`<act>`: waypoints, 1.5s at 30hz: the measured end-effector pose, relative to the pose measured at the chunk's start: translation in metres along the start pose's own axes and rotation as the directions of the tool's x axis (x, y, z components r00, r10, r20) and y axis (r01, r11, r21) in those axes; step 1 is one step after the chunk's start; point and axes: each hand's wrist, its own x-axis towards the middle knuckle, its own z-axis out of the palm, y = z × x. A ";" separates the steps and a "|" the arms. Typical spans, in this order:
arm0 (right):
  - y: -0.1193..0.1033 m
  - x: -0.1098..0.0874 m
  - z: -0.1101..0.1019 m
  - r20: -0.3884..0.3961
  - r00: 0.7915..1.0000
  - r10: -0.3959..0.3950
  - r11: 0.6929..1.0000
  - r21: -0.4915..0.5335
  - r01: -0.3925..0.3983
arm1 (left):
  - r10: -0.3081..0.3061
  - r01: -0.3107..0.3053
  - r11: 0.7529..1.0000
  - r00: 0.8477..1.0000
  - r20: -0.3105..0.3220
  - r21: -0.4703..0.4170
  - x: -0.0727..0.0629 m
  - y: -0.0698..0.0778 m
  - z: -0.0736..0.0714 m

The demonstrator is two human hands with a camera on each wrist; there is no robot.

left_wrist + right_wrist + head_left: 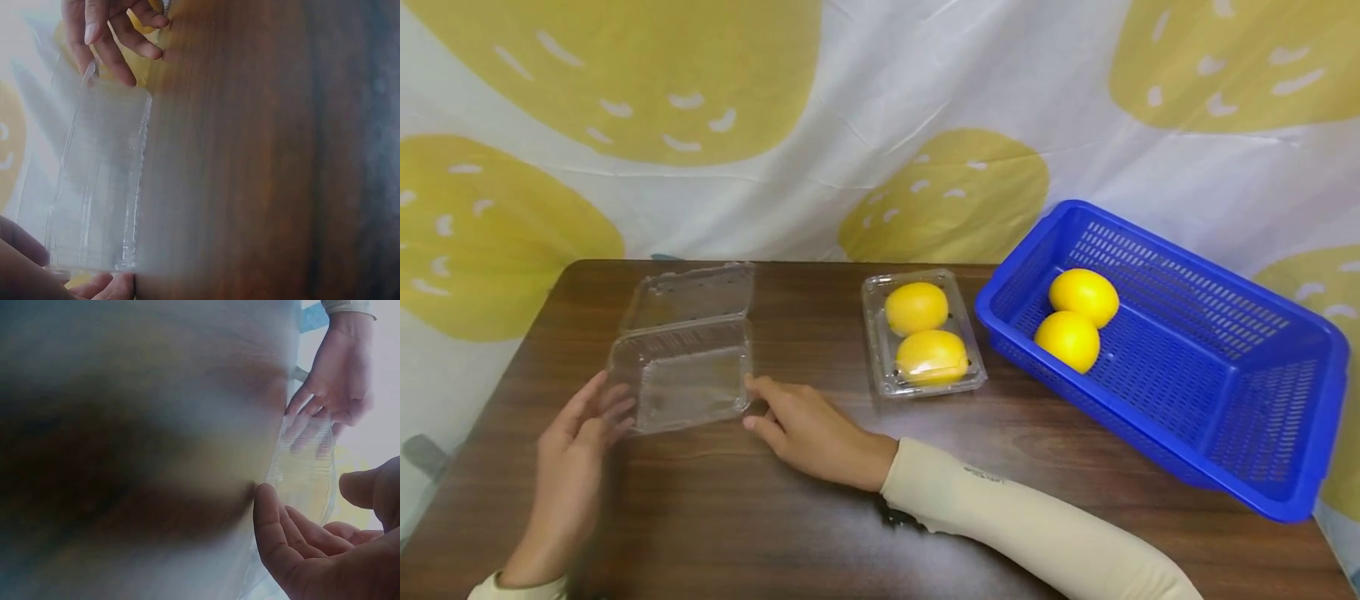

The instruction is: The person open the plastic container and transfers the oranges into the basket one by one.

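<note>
A clear plastic clamshell box (pixel 692 387) stands at the left of the table with its lid (pixel 692 296) folded back toward the wall. At the box's left side, my left hand (pixel 576 454) has its fingers extended, and they show through the clear wall. My right hand (pixel 820 429) is at the opposite side, fingertips right at the edge; its thumb (pixel 359 489) stands apart from the plastic in the right wrist view. Nothing lies inside this box. To the right, a second clear box (pixel 874 354), closed, contains two yellow lemons (pixel 917 308).
A blue perforated basket (pixel 1161 417) sits at the right of the table, turned at an angle, with two more lemons (pixel 1082 297) in its left end. The brown wooden table (pixel 737 525) runs back to a lemon-print cloth (pixel 820 200).
</note>
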 end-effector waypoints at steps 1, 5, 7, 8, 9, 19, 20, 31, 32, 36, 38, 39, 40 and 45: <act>-0.001 0.000 0.000 0.010 1.000 0.001 1.000 -0.005 -0.001 | -0.012 0.012 1.000 1.000 -0.015 0.006 0.000 0.001 0.000; -0.003 -0.001 0.000 0.040 0.999 0.012 0.999 -0.030 -0.010 | -0.084 0.086 0.996 0.993 -0.084 0.025 0.000 0.004 -0.001; -0.004 -0.003 0.000 0.052 0.998 0.023 0.999 -0.032 -0.021 | -0.121 0.124 0.992 0.985 -0.119 0.018 0.000 0.005 0.000; -0.004 -0.005 -0.001 0.058 0.998 0.030 0.999 -0.033 -0.028 | -0.135 0.138 0.990 0.981 -0.136 0.010 -0.001 0.006 0.001; -0.004 -0.006 -0.002 0.060 0.998 0.035 0.999 -0.032 -0.033 | -0.144 0.147 0.989 0.979 -0.145 0.011 -0.001 0.006 0.002; 0.003 -0.034 -0.016 0.072 0.993 0.094 0.995 0.031 -0.097 | -0.151 0.141 0.987 0.975 -0.162 -0.072 -0.015 0.003 0.010; 0.005 -0.039 -0.018 0.073 0.992 0.104 0.994 0.034 -0.107 | -0.154 0.146 0.987 0.976 -0.154 -0.065 -0.016 0.003 0.011; 0.022 -0.094 -0.042 -0.002 0.990 0.141 0.988 0.057 -0.141 | -0.257 0.257 0.966 0.966 -0.010 -0.014 -0.037 0.002 0.015; 0.024 -0.097 -0.044 -0.008 0.990 0.144 0.988 0.060 -0.143 | -0.257 0.257 0.966 0.966 0.007 -0.002 -0.038 0.001 0.017; 0.027 -0.108 -0.051 -0.021 0.985 0.174 0.982 0.077 -0.172 | -0.240 0.238 0.970 0.968 0.070 0.041 -0.041 0.000 0.028; 0.028 -0.111 -0.054 -0.027 0.982 0.185 0.979 0.087 -0.182 | -0.221 0.213 0.973 0.970 0.103 0.088 -0.043 0.000 0.034; 0.029 -0.113 -0.055 -0.030 0.982 0.187 0.979 0.091 -0.184 | -0.211 0.200 0.974 0.971 0.109 0.103 -0.043 0.000 0.037; 0.029 -0.114 -0.056 -0.031 0.982 0.188 0.978 0.096 -0.185 | -0.198 0.184 0.976 0.973 0.119 0.118 -0.044 0.000 0.039; 0.031 -0.119 -0.062 -0.040 0.980 0.196 0.976 0.103 -0.191 | -0.151 0.127 0.978 0.979 0.138 0.164 -0.048 0.000 0.050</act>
